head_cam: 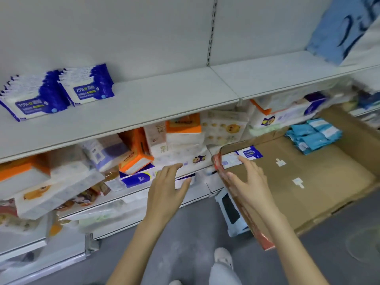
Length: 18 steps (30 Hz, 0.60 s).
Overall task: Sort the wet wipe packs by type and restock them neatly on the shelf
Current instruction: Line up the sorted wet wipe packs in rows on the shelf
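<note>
Both hands wide, empty: left hand (166, 192) idle, right hand (249, 182) just beside blue pack (247, 154) in box (308, 171). Judged pickup step; next, grip it and join matching stacks (57, 93) on shelf (164, 103).

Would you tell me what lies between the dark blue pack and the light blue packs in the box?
Head view: only bare cardboard box floor lies between the dark blue pack and the light blue packs.
</note>
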Tool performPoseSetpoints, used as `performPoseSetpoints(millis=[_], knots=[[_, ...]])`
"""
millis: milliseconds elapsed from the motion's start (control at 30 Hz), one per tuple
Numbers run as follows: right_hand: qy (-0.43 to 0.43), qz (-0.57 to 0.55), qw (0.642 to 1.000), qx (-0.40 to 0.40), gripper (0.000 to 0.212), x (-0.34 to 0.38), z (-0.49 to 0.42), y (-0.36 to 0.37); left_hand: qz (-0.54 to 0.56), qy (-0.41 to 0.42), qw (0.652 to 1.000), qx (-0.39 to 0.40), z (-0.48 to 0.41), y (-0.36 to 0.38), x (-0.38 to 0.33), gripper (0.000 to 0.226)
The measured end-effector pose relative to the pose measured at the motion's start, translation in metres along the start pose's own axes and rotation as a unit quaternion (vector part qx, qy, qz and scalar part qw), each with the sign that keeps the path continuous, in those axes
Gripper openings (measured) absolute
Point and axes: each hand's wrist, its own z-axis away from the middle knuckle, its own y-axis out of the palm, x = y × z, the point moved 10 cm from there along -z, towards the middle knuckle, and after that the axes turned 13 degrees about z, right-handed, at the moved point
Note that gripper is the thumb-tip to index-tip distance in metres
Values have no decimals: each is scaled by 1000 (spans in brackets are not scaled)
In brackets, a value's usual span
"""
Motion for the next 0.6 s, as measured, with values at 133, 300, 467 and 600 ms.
performPoseSetpoints(millis=[133, 300, 467, 600], knots=[[41, -15, 999, 14, 59, -74, -15, -3, -5, -13, 999, 50, -10, 75, -11, 39], [91, -42, 992, 74, 56, -182, -55, 17, 10, -86, 994, 70, -25, 183, -4, 43], [129, -69, 976, 161, 56, -279, -112, 66, 18, -163, 983, 82, -41, 287, 17, 52], [204, -146, 946, 204, 55, -332, -153, 114, 24, -225, 973, 52, -64, 344, 41, 43]])
